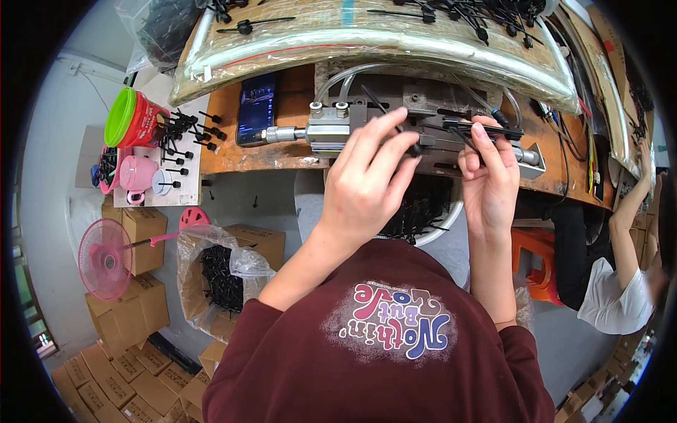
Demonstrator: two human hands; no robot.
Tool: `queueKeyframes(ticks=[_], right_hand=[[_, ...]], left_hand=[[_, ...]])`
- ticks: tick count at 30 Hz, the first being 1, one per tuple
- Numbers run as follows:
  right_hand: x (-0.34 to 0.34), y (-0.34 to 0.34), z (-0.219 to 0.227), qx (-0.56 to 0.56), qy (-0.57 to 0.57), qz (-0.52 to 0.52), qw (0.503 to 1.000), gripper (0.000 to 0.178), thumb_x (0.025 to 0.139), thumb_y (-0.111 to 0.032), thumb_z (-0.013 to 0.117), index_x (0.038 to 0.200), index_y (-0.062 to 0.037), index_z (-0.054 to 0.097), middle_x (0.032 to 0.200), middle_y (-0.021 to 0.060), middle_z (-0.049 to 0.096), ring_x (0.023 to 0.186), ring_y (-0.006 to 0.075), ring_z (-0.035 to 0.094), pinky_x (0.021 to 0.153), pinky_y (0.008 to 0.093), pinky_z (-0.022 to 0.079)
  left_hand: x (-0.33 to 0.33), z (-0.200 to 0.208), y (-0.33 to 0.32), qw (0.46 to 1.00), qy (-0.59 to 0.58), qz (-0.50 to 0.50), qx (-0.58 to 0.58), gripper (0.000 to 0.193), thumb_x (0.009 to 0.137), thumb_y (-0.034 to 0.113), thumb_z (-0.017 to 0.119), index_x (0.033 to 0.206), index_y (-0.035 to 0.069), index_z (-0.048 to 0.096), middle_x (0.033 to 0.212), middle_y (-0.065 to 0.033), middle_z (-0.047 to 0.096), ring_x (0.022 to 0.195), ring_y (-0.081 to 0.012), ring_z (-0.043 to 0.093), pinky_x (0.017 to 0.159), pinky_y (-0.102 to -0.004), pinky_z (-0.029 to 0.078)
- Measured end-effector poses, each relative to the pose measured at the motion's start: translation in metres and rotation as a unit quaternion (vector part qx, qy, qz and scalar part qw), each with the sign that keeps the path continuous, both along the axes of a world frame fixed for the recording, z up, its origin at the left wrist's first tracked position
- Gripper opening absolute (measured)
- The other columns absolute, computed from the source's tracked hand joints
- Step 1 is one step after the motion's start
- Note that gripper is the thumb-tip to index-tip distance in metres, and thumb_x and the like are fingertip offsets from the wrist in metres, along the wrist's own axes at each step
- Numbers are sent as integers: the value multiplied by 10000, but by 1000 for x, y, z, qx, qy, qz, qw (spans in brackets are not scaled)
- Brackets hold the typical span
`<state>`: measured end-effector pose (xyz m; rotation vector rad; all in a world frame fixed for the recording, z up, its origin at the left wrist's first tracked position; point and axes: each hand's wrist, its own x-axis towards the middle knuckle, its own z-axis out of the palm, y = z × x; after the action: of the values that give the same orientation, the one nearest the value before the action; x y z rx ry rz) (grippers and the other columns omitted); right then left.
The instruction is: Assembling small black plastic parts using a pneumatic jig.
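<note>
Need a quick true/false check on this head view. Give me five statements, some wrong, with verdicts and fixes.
1. The left hand holds a thin black rod. True.

2. The phone lies to the right of the metal fixture. False: it lies to the left, with its screen lit.

3. The plastic-lined carton has black parts in it. True.

4. The round fan at the left is green. False: it is pink.

5. Another person in a white top is visible at the right side. True.
</note>
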<state>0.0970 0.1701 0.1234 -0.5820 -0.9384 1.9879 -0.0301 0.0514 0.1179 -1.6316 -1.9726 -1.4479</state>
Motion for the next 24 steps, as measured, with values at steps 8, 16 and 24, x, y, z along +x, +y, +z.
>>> queueKeyframes(ticks=[8,16,24], right_hand=[[27,3,2,-3,-77,6,997,197,961,-82,624,1137,3,603,882,11,593,649,52,475,583,184,375],[44,-1,3,-8,-98,41,994,199,978,-84,593,1152,13,594,873,22,608,637,34,453,577,186,373],[46,-4,0,-3,-120,66,991,181,978,-87,590,1136,0,586,927,69,662,612,41,486,553,189,400]], left_hand=[[18,-41,-11,989,39,-63,-127,284,761,5,726,1040,-8,678,1313,-136,599,1015,-302,657,909,-390,536],[14,-39,-1,976,108,-38,-184,200,786,47,699,985,35,712,1280,-94,646,833,-259,705,817,-350,561],[13,-39,2,977,97,-32,-185,193,761,52,724,954,43,719,1251,-85,664,735,-233,702,709,-317,565]])
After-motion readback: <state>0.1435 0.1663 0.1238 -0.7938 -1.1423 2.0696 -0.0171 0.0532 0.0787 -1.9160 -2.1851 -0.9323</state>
